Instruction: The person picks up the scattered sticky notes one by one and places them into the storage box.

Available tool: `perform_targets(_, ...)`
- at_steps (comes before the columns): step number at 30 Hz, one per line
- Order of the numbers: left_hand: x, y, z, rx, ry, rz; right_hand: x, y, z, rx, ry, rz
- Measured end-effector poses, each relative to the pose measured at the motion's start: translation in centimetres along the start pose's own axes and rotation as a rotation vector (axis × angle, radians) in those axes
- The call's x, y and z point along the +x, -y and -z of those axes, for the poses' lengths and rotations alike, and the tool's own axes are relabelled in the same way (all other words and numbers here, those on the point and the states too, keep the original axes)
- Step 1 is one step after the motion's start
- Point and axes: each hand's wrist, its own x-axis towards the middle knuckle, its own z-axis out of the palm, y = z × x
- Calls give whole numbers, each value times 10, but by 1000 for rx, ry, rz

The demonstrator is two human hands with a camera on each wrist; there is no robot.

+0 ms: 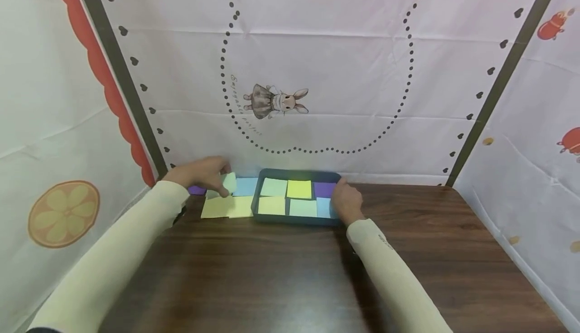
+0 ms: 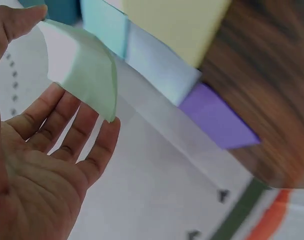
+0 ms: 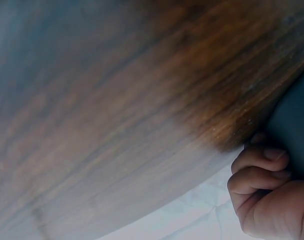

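Note:
My left hand (image 1: 204, 173) pinches a pale green paper note (image 2: 82, 65) between the thumb and fingers, above the left group of notes. The note is bent and lifted off the table. Under and beside this hand lie two pale yellow notes (image 1: 216, 207), a blue note (image 1: 246, 186) and a purple note (image 2: 217, 115). At the right end of a dark shallow tray (image 1: 290, 220), my right hand (image 1: 347, 202) grips the wall with curled fingers (image 3: 259, 178). Inside are two rows of notes, including a bright yellow note (image 1: 299, 189) and a purple note (image 1: 324, 190), partly covered by that hand.
The brown wooden table (image 1: 254, 277) ends at a white printed cloth (image 1: 326, 81) behind the tray. More cloth hangs at the left and right sides. The left group of notes adjoins the tray's left wall.

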Motion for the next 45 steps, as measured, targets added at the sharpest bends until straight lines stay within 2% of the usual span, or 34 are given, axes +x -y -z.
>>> perform_targets(9, 44, -36, -9, 26, -10, -97, -5, 9, -3, -11, 13, -16)
perform_targets(12, 56, -49, -10, 31, -6, -138, -8, 10, 3, -32, 11, -27)
perform_targets(16, 67, -63, -12, 44, 0, -171, -8, 6, 6, -39, 6, -29)
perform_targets(19, 73, -69, -15, 56, 7, -170, -3, 2, -1, -30, -10, -21)
perform_targets(30, 85, -79, -22, 67, 29, -158, 0, 2, -1, 11, 9, -41)
perform_targets(40, 99, -80, -37, 57, 29, -173, -6, 5, 5, -14, 13, -45)
perform_targets(45, 106, -79, -45, 75, 32, -179, -30, 17, 31, -13, 40, -66)
